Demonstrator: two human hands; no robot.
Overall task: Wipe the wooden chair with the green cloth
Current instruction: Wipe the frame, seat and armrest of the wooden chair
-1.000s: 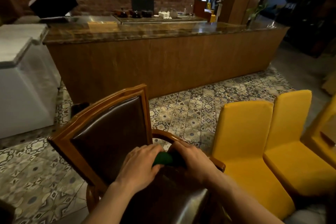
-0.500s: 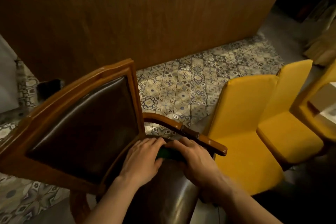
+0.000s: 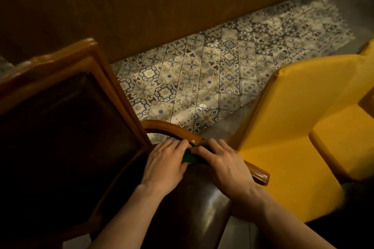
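Both hands press green cloth (image 3: 189,157) on brown wooden chair (image 3: 60,95) armrest.
Left hand (image 3: 165,160), right hand (image 3: 224,162) flat on cloth, lower centre; yellow chair (image 3: 293,127) just right.

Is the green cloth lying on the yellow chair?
No, the green cloth sits between both hands on the wooden chair, beside its armrest.

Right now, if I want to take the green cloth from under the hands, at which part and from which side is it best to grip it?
Probably the strip of the green cloth showing between the left hand and the right hand, pinched from above. The rest is covered by the palms, and it lies by the wooden armrest, so a sideways approach looks blocked.
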